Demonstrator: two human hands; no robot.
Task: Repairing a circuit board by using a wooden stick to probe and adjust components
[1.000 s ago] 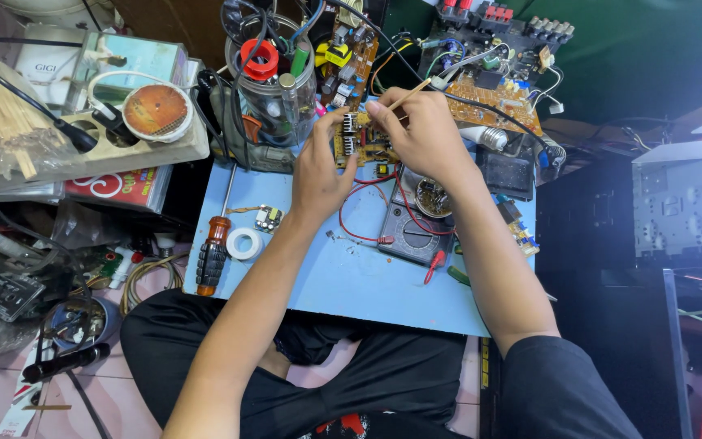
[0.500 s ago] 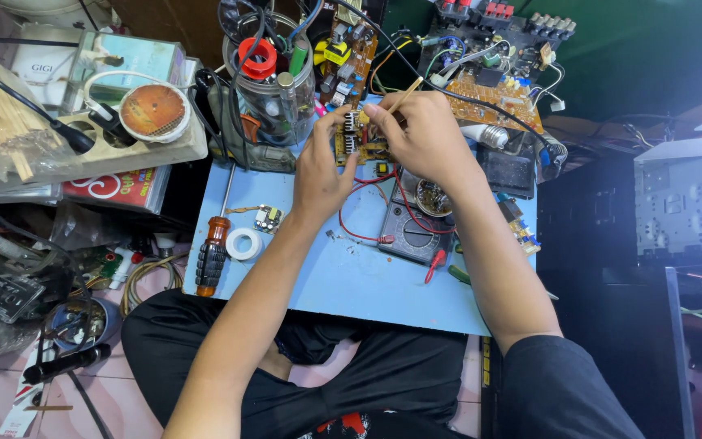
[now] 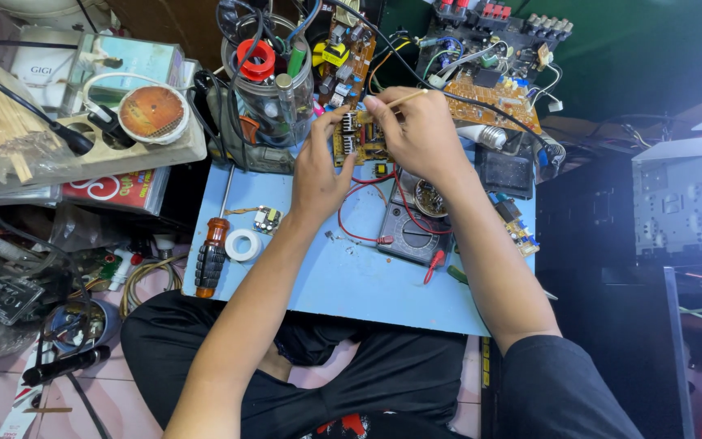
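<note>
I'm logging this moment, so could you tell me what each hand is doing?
Left hand: closed on the small circuit board.
Right hand: closed on a thin stick.

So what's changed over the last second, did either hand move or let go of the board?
Almost nothing. Both hands stay at the small circuit board: the left hand still grips its left edge, and the right hand still holds the thin stick over it. Nothing was let go. The screwdriver, tape roll and multimeter lie where they were.
</note>
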